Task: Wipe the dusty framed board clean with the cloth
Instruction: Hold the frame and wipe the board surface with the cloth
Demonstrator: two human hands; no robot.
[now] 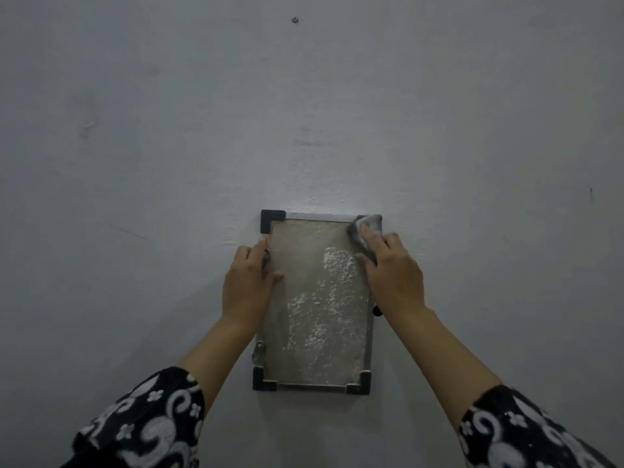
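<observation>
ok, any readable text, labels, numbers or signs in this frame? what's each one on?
None readable.
Framed board: only patchy white dust on its face, no print or label visible.
Cloth, pressed by the right hand at the board's top right corner: plain.
Left hand holds the frame's left edge; nothing written there.
Sleeves: floral swirl pattern, no lettering.
Wall: bare apart from a small fixing, no markings.
</observation>
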